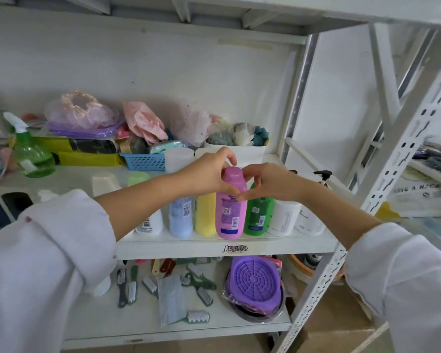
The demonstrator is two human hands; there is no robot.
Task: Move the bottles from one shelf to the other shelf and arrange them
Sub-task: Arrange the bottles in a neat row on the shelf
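Both hands meet on the pink bottle (231,203), which stands upright at the front edge of the middle shelf (278,244) with its barcode label facing the camera. The left hand (209,171) wraps the cap end from the left, fingers curled over the top and thumb down against the bottle's shoulder — its grip is closed on the pink bottle. The right hand (267,180) comes in from the right, its fingertips pinching the same shoulder, so its grip is closed on the pink bottle too. Both white sleeves (49,250) are pushed back from the wrists.

The bottle sits in a row along the shelf front: a yellow bottle (205,215) touches it on the left, then a pale blue bottle (180,217) and a white bottle (150,222); a green bottle (259,215) touches it on the right, followed by a white jar (284,217) and a white pump bottle (313,212) — its black pump head shows behind the right wrist.

Farther back on the same shelf stand a green spray bottle (31,154), a blue basket (145,161) and a white tub (242,151) of soft items. The shelf below holds scattered brushes (199,317) and a purple round lid (255,282) in plastic wrap.
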